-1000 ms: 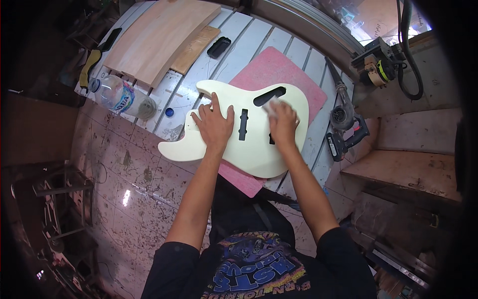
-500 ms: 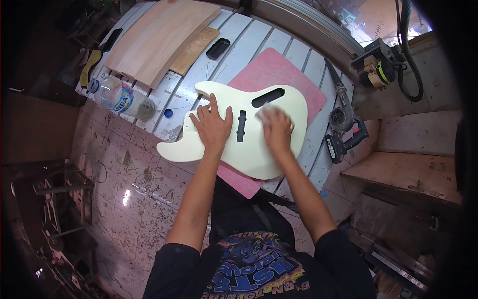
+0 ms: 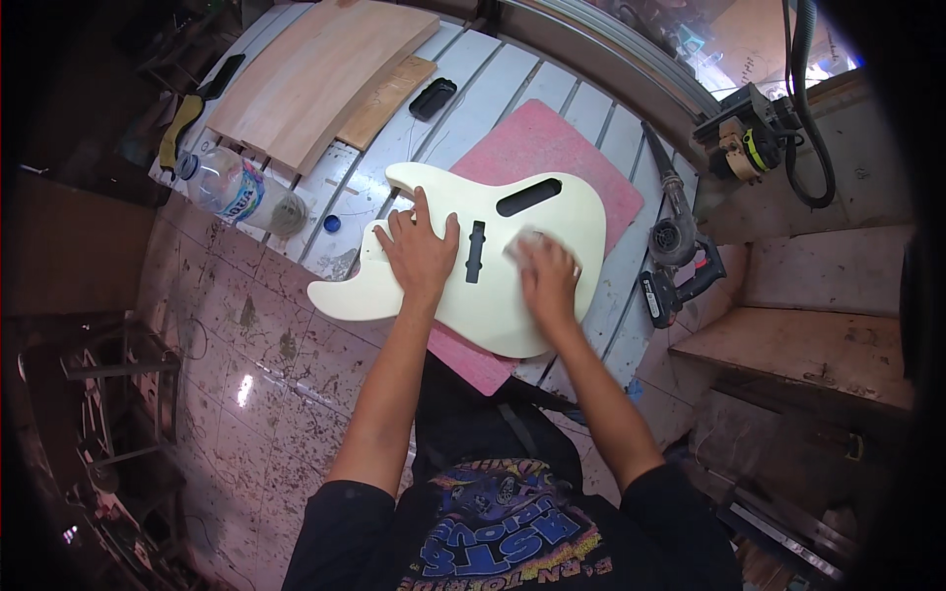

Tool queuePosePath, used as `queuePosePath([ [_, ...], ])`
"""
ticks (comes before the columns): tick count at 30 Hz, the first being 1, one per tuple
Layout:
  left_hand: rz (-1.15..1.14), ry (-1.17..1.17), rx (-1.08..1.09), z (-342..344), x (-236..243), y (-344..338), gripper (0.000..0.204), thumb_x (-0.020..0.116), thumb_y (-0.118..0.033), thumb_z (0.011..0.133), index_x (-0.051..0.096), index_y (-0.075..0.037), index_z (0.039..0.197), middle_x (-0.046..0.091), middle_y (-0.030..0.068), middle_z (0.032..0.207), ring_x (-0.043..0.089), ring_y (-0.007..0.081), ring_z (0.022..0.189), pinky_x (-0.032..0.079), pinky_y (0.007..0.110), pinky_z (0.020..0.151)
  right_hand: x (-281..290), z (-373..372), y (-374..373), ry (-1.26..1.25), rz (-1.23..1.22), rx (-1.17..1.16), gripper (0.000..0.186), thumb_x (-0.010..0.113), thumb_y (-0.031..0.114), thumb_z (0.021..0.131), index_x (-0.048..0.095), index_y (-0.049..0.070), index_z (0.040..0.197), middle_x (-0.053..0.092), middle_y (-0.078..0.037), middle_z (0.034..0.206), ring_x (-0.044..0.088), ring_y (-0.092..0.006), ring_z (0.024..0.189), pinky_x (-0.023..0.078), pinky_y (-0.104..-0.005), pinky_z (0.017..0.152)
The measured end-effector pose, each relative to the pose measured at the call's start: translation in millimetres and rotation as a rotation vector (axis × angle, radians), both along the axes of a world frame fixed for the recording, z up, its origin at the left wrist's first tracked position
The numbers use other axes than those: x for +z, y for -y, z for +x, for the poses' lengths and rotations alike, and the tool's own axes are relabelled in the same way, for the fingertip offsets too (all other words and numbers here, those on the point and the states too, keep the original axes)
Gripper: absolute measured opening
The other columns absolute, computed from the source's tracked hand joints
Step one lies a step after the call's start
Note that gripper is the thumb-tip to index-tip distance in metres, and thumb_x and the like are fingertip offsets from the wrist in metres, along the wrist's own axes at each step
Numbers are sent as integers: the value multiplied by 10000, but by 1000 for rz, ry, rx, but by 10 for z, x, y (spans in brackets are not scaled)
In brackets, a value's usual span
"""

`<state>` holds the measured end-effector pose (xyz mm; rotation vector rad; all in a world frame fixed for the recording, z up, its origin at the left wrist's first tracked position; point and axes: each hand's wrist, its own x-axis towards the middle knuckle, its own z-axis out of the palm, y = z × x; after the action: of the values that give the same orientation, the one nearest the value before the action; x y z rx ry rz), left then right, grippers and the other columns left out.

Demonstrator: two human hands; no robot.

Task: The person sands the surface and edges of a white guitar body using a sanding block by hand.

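Note:
A cream-white electric guitar body lies flat on a pink mat, its dark slots facing up. My left hand rests on it with spread fingers, between the horns and the middle slot. On the other side of that slot, my right hand presses against the surface, fingers bent over a small pale grey piece of what looks like sandpaper. Motion blurs the fingertips and that piece, so its edges are unclear.
The white slatted table carries wooden boards, a plastic bottle, a blue cap and a small black case. A cordless blower lies at the right edge. Beyond it stands a wooden shelf.
My right hand has shifted slightly nearer to me over the guitar body, away from the long far slot. My left hand stays in place.

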<state>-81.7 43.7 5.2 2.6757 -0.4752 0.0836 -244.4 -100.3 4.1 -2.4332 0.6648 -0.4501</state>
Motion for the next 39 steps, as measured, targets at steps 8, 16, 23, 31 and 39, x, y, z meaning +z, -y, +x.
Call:
queuePosePath([
  [8,2,15,2,-4,-23,-25,754,612,-509,924,464,-87,1531,640,201,1231,512,345,1277,239,663,1177,58,47,33,54,25,27,413,692,101,865,710,186,1269,599,-169,1355,542,-380,1244,373,-516,1074],
  [16,12,16,17,-3,-52,-45,750,610,-505,927,459,-93,1535,638,199,1231,515,339,1273,248,659,1176,9,-488,-369,6,-191,157,356,693,123,878,735,199,1223,611,-145,1335,546,-356,1250,372,-496,1069],
  [23,46,13,-12,-11,-18,-3,751,602,-514,936,450,-94,1540,627,202,1220,530,340,1250,264,657,1168,89,42,224,105,-83,55,439,686,110,864,703,200,1293,600,-161,1343,540,-373,1249,376,-510,1073],
  [31,33,9,2,7,-46,-47,758,600,-514,934,444,-94,1545,619,199,1212,525,341,1246,255,656,1173,-42,-498,-142,27,-126,169,377,720,146,862,739,218,1232,619,-135,1338,553,-353,1252,366,-494,1077],
  [39,34,9,-21,-18,-29,19,759,598,-518,935,444,-96,1546,614,202,1220,521,338,1253,245,656,1177,143,266,576,125,112,-87,430,698,145,886,690,199,1312,599,-146,1368,547,-373,1252,395,-513,1069],
])
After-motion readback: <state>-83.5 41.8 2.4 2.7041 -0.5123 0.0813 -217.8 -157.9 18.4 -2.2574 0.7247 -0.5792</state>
